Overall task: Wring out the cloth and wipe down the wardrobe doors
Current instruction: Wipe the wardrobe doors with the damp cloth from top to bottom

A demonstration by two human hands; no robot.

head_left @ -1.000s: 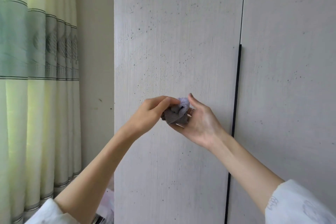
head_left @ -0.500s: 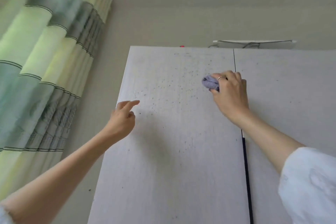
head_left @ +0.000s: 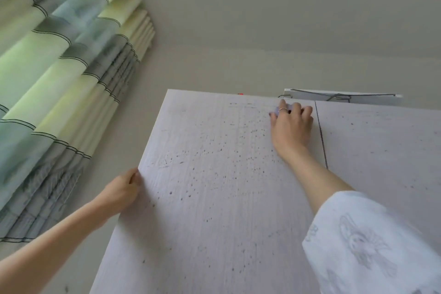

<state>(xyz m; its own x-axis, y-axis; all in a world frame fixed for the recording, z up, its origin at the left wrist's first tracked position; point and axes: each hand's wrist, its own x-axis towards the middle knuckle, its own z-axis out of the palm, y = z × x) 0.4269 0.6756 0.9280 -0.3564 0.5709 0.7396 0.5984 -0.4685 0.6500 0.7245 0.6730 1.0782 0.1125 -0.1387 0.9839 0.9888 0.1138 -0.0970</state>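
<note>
The left wardrobe door (head_left: 214, 193) is pale grey and covered in dark specks. The right door (head_left: 381, 150) meets it at a thin dark gap. My right hand (head_left: 292, 126) is high up near the left door's top right corner and presses a small bunched lilac cloth (head_left: 274, 111) against the surface. Only a bit of the cloth shows past the fingers. My left hand (head_left: 121, 190) grips the wardrobe's left edge, thumb on the front face and fingers hidden round the side.
Green and grey striped curtains (head_left: 59, 79) hang to the left, with a strip of bare wall between them and the wardrobe. A white flat object with a wire hanger (head_left: 343, 98) lies on top of the wardrobe, and a small red thing (head_left: 240, 94) sits at the top edge.
My right hand has carried the cloth higher, up to the top edge of the left door. My left hand has moved from open in the air to gripping the wardrobe's left edge.
</note>
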